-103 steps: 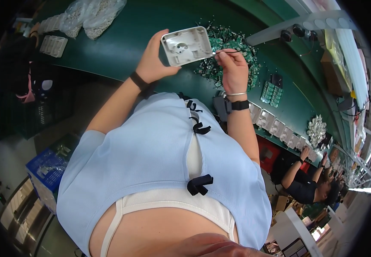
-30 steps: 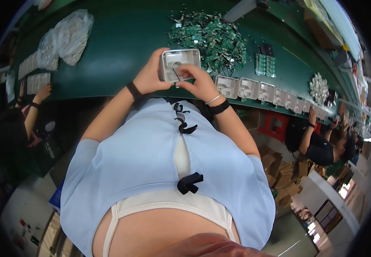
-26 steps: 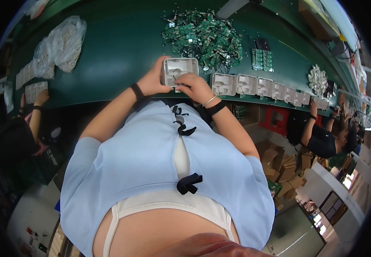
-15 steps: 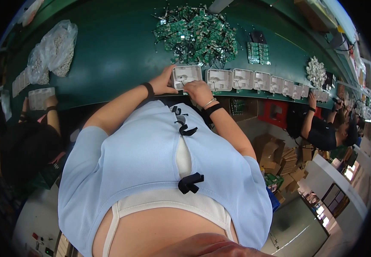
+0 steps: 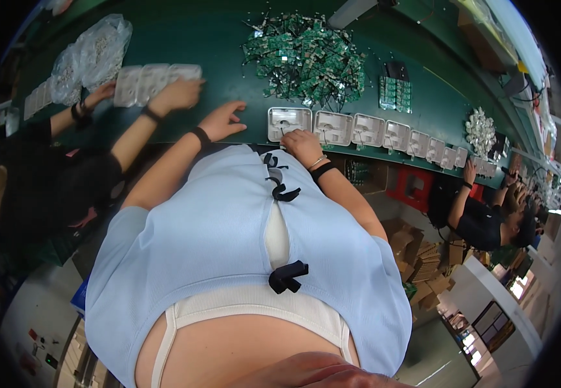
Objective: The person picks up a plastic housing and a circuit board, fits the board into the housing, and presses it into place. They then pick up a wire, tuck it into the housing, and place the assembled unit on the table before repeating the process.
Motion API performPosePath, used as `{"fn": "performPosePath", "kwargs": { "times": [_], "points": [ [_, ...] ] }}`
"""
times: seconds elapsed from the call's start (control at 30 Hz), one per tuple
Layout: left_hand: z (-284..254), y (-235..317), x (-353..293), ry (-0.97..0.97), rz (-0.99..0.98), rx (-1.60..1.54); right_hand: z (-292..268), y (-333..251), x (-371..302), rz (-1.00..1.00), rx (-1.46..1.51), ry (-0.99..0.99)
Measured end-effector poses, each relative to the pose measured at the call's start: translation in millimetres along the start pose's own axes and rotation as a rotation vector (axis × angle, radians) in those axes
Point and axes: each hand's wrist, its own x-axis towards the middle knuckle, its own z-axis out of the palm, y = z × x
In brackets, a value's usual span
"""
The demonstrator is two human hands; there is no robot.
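A white open plastic case (image 5: 289, 117) lies on the green workbench straight ahead, with a small part inside. My right hand (image 5: 302, 147) is closed at its near edge, fingers bent over the rim; the fingertips are partly hidden. To the left, my left hand (image 5: 223, 122) is raised over the bench edge, fingers apart and holding nothing. Starting beside the first case, a row of similar white cases (image 5: 333, 129) runs off to the right, several with short wires at the near edge. Beyond them lies a heap of green circuit boards (image 5: 306, 61) with black wires.
On the left, a co-worker's hands (image 5: 176, 96) hold a row of white cases (image 5: 139, 87), near clear bags of small pale parts (image 5: 102, 55). Far right are stacked green boards (image 5: 395, 94), a pile of white parts (image 5: 480, 132) and another person (image 5: 487, 220).
My left hand has left the case and moved left, opening. My right hand stays at its near edge. The co-worker has brought the white cases rightward, closer to me.
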Motion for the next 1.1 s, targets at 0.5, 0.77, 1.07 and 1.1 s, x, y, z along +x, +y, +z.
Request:
{"fn": "performPosePath", "kwargs": {
  "times": [0.5,0.77,1.07,1.1],
  "points": [
    [-17,-3,-11,0.055,-0.058,-0.034,-25,13,-4,0.091,0.103,0.137],
    [-11,0,-1,0.097,-0.069,-0.169,-102,101,-12,1.049,1.423,0.938],
    [3,12,55,0.41,0.075,0.288,-181,82,-8,0.721,0.725,0.958],
    [2,20,65,0.461,0.06,0.333,-184,81,-8,0.822,0.869,0.972]
  ]
}}
